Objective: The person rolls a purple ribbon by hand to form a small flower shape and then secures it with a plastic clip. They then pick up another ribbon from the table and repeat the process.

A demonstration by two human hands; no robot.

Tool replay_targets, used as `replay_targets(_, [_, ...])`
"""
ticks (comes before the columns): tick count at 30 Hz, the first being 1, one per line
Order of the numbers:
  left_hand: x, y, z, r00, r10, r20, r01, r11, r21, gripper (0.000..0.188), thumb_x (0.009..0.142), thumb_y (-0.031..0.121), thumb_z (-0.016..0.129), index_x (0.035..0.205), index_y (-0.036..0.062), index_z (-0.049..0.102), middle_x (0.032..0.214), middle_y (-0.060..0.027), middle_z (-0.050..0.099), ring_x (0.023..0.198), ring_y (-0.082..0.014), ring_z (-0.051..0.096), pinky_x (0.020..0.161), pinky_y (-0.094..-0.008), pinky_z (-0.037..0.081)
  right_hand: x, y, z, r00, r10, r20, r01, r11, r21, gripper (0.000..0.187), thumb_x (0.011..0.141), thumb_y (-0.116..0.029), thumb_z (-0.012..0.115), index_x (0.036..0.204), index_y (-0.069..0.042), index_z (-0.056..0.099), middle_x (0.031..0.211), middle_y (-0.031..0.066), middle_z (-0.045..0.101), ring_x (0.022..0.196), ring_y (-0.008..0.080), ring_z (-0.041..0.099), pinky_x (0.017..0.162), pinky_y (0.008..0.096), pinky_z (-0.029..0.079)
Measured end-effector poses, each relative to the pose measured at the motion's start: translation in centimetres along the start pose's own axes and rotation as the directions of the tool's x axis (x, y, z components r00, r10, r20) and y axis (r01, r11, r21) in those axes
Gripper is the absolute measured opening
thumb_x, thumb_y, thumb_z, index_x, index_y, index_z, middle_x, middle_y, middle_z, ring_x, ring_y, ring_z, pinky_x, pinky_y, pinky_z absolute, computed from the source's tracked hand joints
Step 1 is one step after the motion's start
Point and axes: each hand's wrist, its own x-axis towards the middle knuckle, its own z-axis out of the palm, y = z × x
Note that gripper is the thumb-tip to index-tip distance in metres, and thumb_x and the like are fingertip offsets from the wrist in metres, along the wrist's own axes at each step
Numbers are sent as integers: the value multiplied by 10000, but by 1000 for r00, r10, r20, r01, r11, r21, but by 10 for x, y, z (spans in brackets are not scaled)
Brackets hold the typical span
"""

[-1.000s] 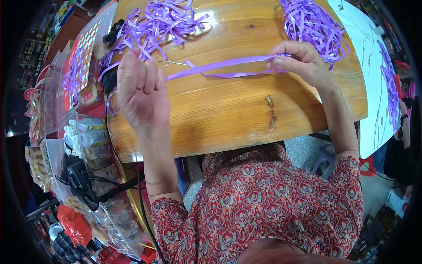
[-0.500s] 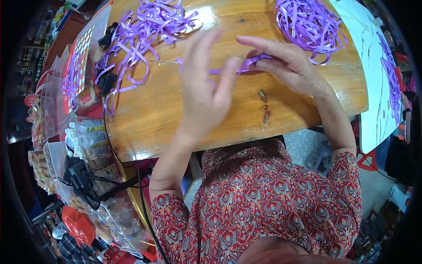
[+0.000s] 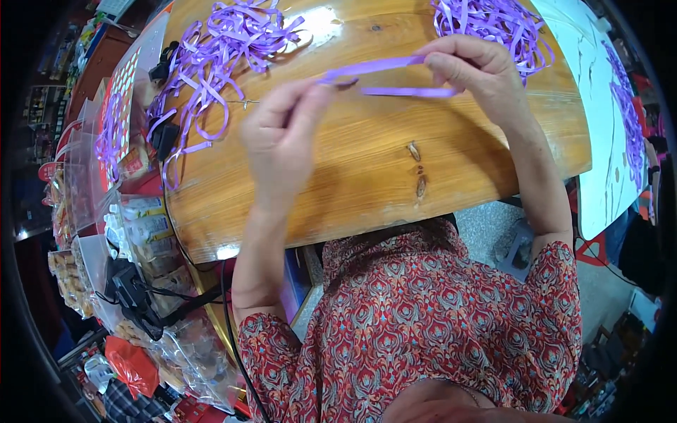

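While the left hand (image 3: 282, 137) and right hand (image 3: 485, 76) each pinch one shiny flat purple ribbon (image 3: 377, 67) above the glossy brown wooden surface (image 3: 338, 180), well in from its near edge, best probably keep it untwisted, lightly taut; two tangled purple ribbon piles, left-edge pile (image 3: 236, 39), right-edge pile (image 3: 490, 25).

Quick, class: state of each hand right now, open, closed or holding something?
Left hand: closed, slightly blurred, pinching the purple ribbon.
Right hand: closed, pinching the same ribbon between thumb and fingers.
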Motion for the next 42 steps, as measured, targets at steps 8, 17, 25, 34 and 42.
replay_targets(8, [17,-20,-69,919,331,215,-302,240,923,247,796,46,624,1033,-19,601,869,-108,608,766,-225,573,661,-335,449,9,20,-6,987,-158,28,160,966,-205,184,876,-92,575,1039,-31,637,808,-17,585,735,46,514,641,170,401])
replay_targets(17, [10,-2,60,923,-144,358,250,930,-270,263,874,118,576,1097,-17,539,973,-68,595,810,-132,565,724,-257,461,1,2,27,940,-340,6,334,922,-195,213,813,-17,620,1026,-14,627,890,47,633,750,101,606,608,210,473])
replay_targets(25, [16,-10,48,963,-138,230,188,959,-212,136,844,106,631,937,8,622,786,37,565,703,-18,475,585,-176,386,2,2,9,884,-467,-14,415,798,-436,153,776,-36,661,928,-15,651,779,51,634,688,131,604,591,223,470])
replay_targets(34, [32,-20,56,769,637,54,-537,598,594,164,872,110,590,980,-13,597,881,-23,597,768,-65,532,634,-200,421,1,3,20,872,-486,58,465,784,-411,212,755,0,650,966,-13,638,773,83,625,689,200,603,601,274,474])
replay_targets(42, [21,-6,51,847,-346,403,435,887,-154,216,890,213,580,955,13,628,753,-9,597,521,-60,538,448,-185,414,-1,3,18,754,-654,70,528,538,-657,232,712,-14,691,938,0,639,776,87,626,678,221,600,585,288,470])
